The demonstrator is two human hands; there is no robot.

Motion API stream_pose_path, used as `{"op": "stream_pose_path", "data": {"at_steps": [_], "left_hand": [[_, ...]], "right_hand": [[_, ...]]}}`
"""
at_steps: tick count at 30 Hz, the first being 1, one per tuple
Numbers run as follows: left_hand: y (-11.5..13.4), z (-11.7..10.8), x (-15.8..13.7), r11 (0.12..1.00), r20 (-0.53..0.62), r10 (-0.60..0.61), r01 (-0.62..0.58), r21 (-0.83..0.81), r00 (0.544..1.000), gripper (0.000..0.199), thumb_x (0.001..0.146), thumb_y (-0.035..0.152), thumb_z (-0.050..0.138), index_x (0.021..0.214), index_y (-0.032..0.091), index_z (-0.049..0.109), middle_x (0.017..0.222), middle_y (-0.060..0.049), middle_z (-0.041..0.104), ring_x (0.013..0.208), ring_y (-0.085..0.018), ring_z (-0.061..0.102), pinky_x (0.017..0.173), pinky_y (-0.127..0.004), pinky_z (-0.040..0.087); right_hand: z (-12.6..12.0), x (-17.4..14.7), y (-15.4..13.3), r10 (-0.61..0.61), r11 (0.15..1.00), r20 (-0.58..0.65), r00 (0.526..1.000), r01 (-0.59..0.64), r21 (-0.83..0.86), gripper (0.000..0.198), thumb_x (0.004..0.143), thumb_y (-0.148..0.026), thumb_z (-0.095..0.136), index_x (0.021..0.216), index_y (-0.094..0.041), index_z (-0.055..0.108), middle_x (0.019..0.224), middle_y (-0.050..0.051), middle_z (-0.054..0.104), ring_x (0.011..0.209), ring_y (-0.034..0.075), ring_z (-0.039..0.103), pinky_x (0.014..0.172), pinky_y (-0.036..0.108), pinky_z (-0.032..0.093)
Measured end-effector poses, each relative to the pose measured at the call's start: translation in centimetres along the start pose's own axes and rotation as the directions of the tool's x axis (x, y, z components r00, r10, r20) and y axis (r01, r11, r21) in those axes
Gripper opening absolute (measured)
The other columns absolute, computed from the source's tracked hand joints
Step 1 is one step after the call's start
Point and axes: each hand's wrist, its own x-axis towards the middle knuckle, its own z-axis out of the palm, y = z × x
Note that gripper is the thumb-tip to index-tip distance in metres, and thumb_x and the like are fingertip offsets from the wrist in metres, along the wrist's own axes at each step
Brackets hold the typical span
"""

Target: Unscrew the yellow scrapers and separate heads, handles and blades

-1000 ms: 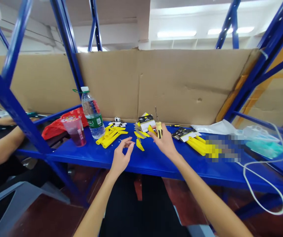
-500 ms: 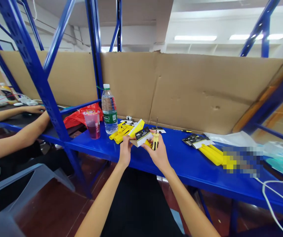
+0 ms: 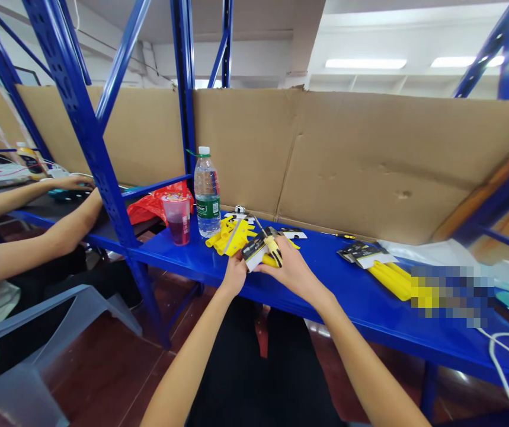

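Observation:
My left hand (image 3: 235, 276) is closed on the lower left edge of a black-and-white printed packaging card (image 3: 252, 251). A screwdriver (image 3: 274, 251) with a yellow-and-black handle is gripped in my right hand (image 3: 296, 268), its thin shaft slanting up and to the left across the card. A yellow piece shows just under the handle; whether it joins the card I cannot tell. Right behind my left hand lies a pile of yellow tube-like pieces (image 3: 226, 238) on the blue table (image 3: 320, 277).
A water bottle (image 3: 207, 198) and a cup of red drink (image 3: 178, 222) stand left of the pile, beside a red plastic bag (image 3: 147, 207). To the right lie carded yellow pieces (image 3: 390, 277) and a white cable (image 3: 496, 350). Another person's arm (image 3: 54, 237) rests at far left.
The screwdriver has tipped from upright to slanting left over the card, as my right hand turned. The card is tilted more steeply. The whole view has shifted slightly left.

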Motion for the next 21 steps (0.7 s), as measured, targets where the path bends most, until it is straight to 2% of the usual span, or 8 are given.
{"op": "stream_pose_path", "data": {"at_steps": [3,5,8,12,15,18,21], "left_hand": [[0.5,0.2,0.3,0.961,-0.105,-0.016,-0.014,-0.277,0.994,0.042,0.075,0.047,0.094,0.106,0.021,0.082,0.114,-0.008,0.087,0.108,-0.028,0.082,0.098,-0.038,0.064],[1.0,0.4,0.3,0.929,-0.12,-0.054,0.006,-0.37,0.991,0.043,0.076,0.047,0.096,0.107,0.021,0.082,0.11,-0.006,0.087,0.102,-0.026,0.083,0.093,-0.035,0.064],[1.8,0.6,0.1,0.897,-0.079,-0.128,0.081,-0.435,0.989,0.048,0.078,0.052,0.097,0.11,0.019,0.081,0.108,-0.008,0.087,0.103,-0.029,0.083,0.092,-0.037,0.064],[2.7,0.5,-0.1,0.861,0.034,-0.204,0.196,-0.469,0.978,0.054,0.085,0.066,0.092,0.105,0.018,0.08,0.104,-0.012,0.086,0.111,-0.037,0.083,0.097,-0.046,0.066],[3.1,0.3,0.0,0.843,0.047,-0.199,0.195,-0.5,0.979,0.056,0.087,0.071,0.09,0.106,0.02,0.079,0.098,-0.012,0.085,0.105,-0.035,0.083,0.092,-0.045,0.066],[3.3,0.3,0.3,0.842,-0.041,-0.153,0.109,-0.529,0.987,0.053,0.09,0.068,0.089,0.107,0.02,0.075,0.091,-0.007,0.082,0.09,-0.025,0.081,0.084,-0.037,0.064],[3.5,0.4,0.5,0.828,-0.134,-0.145,0.046,-0.558,0.98,0.049,0.095,0.064,0.086,0.105,0.019,0.07,0.083,-0.003,0.076,0.081,-0.02,0.077,0.08,-0.032,0.062]], "right_hand": [[-0.8,0.1,-0.2,0.016,1.0,-0.06,0.998,-0.017,-0.009,0.038,0.1,-0.058,0.075,0.102,-0.028,0.053,0.101,0.008,0.074,0.091,0.03,0.072,0.084,0.041,0.055],[-1.5,0.0,-0.5,0.027,1.0,-0.096,0.995,-0.028,-0.013,0.035,0.105,-0.059,0.068,0.101,-0.028,0.052,0.094,0.006,0.075,0.084,0.029,0.072,0.077,0.038,0.052],[-2.7,-0.2,-1.1,0.03,0.999,-0.112,0.993,-0.032,-0.02,0.034,0.107,-0.059,0.064,0.1,-0.028,0.052,0.084,0.004,0.074,0.072,0.025,0.069,0.067,0.034,0.047],[-4.4,-0.8,-1.9,-0.034,0.999,-0.056,0.998,0.032,-0.029,0.032,0.108,-0.055,0.065,0.098,-0.027,0.054,0.076,0.0,0.069,0.061,0.019,0.059,0.059,0.031,0.04],[-6.2,-1.2,-2.1,-0.072,0.996,-0.023,0.997,0.071,-0.045,0.032,0.108,-0.055,0.068,0.097,-0.027,0.057,0.073,-0.001,0.065,0.059,0.017,0.054,0.058,0.031,0.04],[-8.6,-1.3,-1.2,-0.038,0.997,-0.123,0.992,0.029,-0.074,0.037,0.104,-0.058,0.074,0.093,-0.027,0.057,0.071,-0.002,0.061,0.06,0.018,0.052,0.058,0.031,0.04],[-11.1,-0.4,1.2,-0.005,0.994,-0.328,0.945,-0.032,-0.106,0.04,0.098,-0.059,0.08,0.091,-0.027,0.056,0.077,-0.001,0.064,0.065,0.019,0.055,0.063,0.033,0.044]]}}
